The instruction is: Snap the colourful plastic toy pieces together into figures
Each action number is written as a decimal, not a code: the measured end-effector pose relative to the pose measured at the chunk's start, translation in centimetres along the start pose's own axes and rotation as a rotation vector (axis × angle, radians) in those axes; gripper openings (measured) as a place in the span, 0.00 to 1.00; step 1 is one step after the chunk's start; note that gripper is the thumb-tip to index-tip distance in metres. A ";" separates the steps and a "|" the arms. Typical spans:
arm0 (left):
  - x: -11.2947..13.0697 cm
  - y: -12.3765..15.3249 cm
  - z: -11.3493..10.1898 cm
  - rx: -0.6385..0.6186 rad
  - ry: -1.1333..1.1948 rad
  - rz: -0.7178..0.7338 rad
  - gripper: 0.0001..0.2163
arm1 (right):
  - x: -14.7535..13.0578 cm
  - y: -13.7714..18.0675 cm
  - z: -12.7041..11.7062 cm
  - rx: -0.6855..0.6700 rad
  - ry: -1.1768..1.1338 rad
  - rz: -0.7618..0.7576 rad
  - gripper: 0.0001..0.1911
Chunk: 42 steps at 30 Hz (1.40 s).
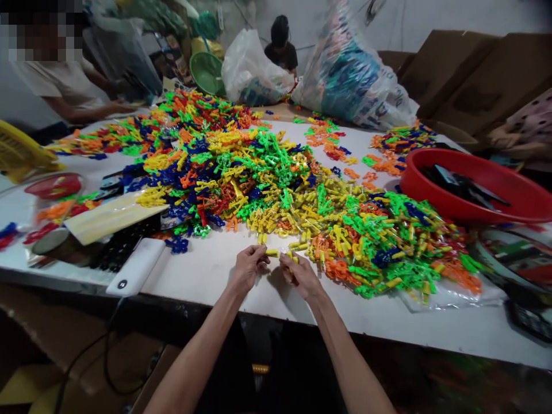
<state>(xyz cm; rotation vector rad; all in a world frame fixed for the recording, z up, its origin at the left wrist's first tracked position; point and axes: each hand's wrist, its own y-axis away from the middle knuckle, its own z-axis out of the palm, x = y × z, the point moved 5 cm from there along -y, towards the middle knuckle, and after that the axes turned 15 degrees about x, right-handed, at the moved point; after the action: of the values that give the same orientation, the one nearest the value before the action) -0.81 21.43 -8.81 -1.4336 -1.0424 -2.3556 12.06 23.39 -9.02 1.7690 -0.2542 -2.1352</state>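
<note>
My left hand [250, 267] is closed in a pinch at the front edge of the pile, with a small yellow cylinder [271, 252] at its fingertips. Just to its right, my right hand [301, 275] is also closed, its thumb and fingers together around a small yellow piece [295, 259] that they partly cover. Something clear, perhaps plastic film, shows between the two hands. Beyond them spreads a large heap of small plastic toy pieces [267, 167] in green, yellow, orange, red and blue. Many yellow cylinders [340, 201] lie in its nearer right part.
A white power bank [137, 267] with a cable lies left on the white table [202, 270]. A red basin [474, 215] with dark items stands right. Large plastic bags [349, 75] stand behind the heap. Other people sit at the left, back and right.
</note>
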 end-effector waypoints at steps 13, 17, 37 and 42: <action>-0.2 4.2 1.5 0.198 -0.393 0.639 0.05 | -0.6 0.5 2.9 0.394 -0.280 -0.118 0.17; 1.2 2.8 2.2 0.026 -0.482 0.728 0.06 | 0.0 -0.4 0.9 0.380 -0.266 -0.020 0.16; 7.2 -8.7 -0.1 0.321 -0.587 0.512 0.12 | -0.3 0.7 -3.7 0.269 -0.016 -0.051 0.13; 3.7 -4.1 -1.6 0.172 -0.098 0.103 0.18 | -0.7 1.4 -3.6 0.238 -0.087 0.028 0.17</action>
<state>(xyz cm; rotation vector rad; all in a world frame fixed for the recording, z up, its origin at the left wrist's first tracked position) -5.84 24.07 -8.05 -1.5115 -1.1364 -2.0885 15.87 22.67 -8.65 1.7863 -0.5734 -2.2424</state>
